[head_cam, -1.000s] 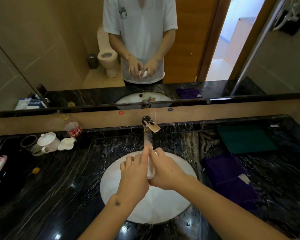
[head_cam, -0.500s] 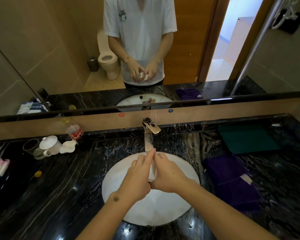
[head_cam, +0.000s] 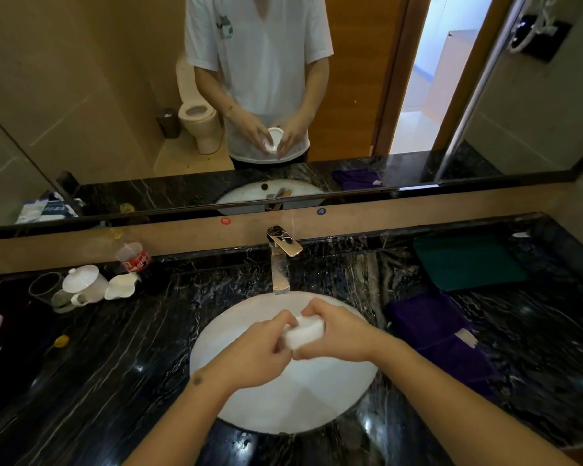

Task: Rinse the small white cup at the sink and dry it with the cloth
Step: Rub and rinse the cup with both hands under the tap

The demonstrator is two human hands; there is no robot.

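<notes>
Both hands, the left hand (head_cam: 253,359) and right hand (head_cam: 337,332), grip clamped on the small white cup (head_cam: 303,335), have tipped it sideways over the sink (head_cam: 334,398), so rinsing seems underway.

Black marble counter (head_cam: 122,364) with purple cloth (head_cam: 431,327), green mat (head_cam: 465,260), lidded cup (head_cam: 85,284).

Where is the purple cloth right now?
In the head view the purple cloth lies on the black counter, right of the sink and just in front of the green mat, beside the right hand.
</notes>
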